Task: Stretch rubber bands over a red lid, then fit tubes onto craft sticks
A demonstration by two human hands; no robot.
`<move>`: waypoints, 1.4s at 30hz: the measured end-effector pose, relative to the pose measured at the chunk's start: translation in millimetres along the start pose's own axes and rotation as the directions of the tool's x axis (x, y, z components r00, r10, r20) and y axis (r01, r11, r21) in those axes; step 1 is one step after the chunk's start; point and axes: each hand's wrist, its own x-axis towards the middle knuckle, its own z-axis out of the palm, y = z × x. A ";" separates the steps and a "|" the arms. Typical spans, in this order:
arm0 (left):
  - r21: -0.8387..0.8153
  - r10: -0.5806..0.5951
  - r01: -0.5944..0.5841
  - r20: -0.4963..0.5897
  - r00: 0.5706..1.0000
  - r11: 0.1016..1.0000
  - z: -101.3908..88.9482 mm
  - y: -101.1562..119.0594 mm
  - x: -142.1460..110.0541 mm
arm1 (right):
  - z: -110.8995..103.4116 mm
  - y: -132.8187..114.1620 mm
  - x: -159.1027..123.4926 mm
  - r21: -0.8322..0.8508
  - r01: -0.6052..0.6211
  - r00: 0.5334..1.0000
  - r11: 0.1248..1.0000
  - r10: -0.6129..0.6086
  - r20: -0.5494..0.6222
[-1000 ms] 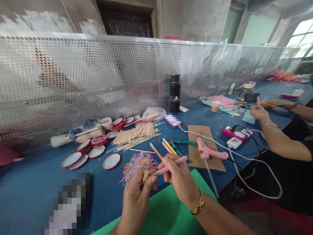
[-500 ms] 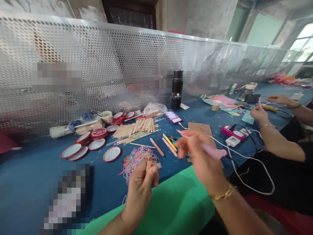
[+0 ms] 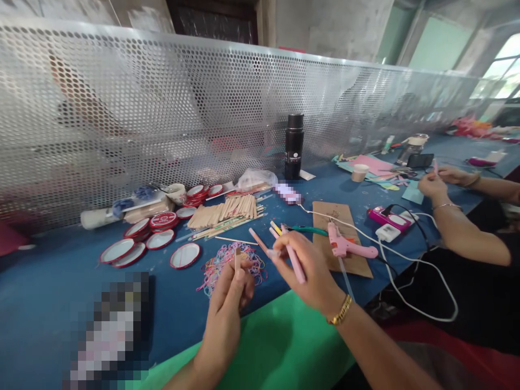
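Observation:
My left hand (image 3: 229, 292) is closed round a flat wooden craft stick (image 3: 238, 258), which stands upright between thumb and fingers. It hovers by a pile of multicoloured rubber bands (image 3: 211, 265). My right hand (image 3: 306, 265) is closed on a pink marker (image 3: 296, 264), its lower end showing beneath the fingers. These fingertips are at a brownish-pink marker (image 3: 258, 240); I cannot tell whether they touch it. A yellow marker (image 3: 277, 227) lies just beyond. To the right, a pink glue gun (image 3: 345, 245) rests on a brown cardboard sheet (image 3: 323, 211).
Wooden sticks (image 3: 227, 211) and red-rimmed lids (image 3: 184, 255) lie at the left. A black flask (image 3: 294, 146) stands before the perforated metal screen (image 3: 182, 108). A white cable (image 3: 436, 271) loops at right, near a co-worker's hands (image 3: 436, 181). Green cloth (image 3: 276, 346) covers the front.
My right hand has moved left and down to the markers, bringing the glue gun into fuller view. My left hand, with the craft stick, has shifted slightly left.

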 end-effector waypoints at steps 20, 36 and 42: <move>0.197 -0.034 -0.008 0.205 0.978 0.980 3.5 7.9 -1.3 | 36.3 -7.6 -9.6 0.459 -0.289 0.950 0.840 0.311 0.028; 0.320 -0.103 0.002 0.298 0.949 0.947 -8.5 -7.1 4.6 | 27.3 0.2 -19.8 0.440 -0.237 0.951 0.866 0.299 -0.076; 0.399 -0.106 -0.047 0.353 0.929 0.916 -9.0 -12.6 5.5 | 22.8 0.2 -33.7 0.407 -0.258 0.938 0.876 0.329 -0.112</move>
